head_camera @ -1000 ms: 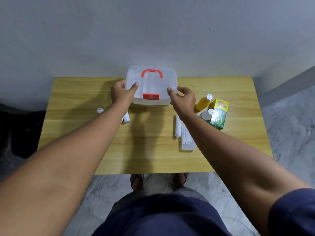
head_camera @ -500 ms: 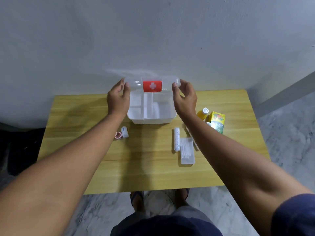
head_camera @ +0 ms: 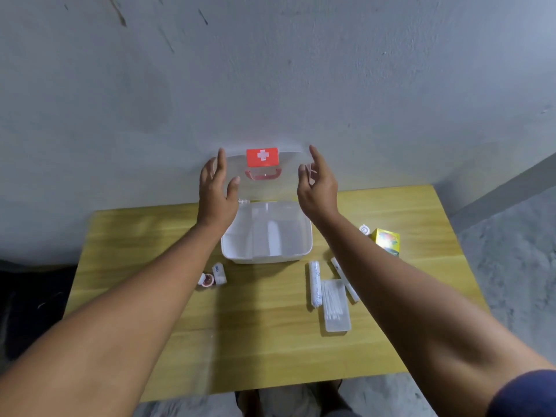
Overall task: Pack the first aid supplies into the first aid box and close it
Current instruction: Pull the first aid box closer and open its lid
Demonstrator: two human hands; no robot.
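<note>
The first aid box (head_camera: pixel 264 257) stands at the back of the table, white, with bare compartments inside. Its clear lid (head_camera: pixel 288 179) is upright against the wall, showing a red latch with a white cross (head_camera: pixel 262 157) and a red handle (head_camera: pixel 264 174). My left hand (head_camera: pixel 217 191) is at the lid's left edge and my right hand (head_camera: pixel 319 188) at its right edge, both with fingers spread and holding nothing. Right of the box lie a gauze roll (head_camera: pixel 315 284), a clear swab case (head_camera: pixel 335 305) and a thin white stick (head_camera: pixel 344 278).
A yellow-green carton (head_camera: pixel 387 240) and a white bottle cap (head_camera: pixel 364 229) sit at the right, partly behind my right arm. A tape roll (head_camera: pixel 207 279) and a small white packet (head_camera: pixel 219 273) lie left of the box. The wooden table (head_camera: pixel 144 296) backs onto a grey wall.
The box went from shut to open: both hands swung the lid up and back until it stands against the wall. My fingers have since spread away from the lid.
</note>
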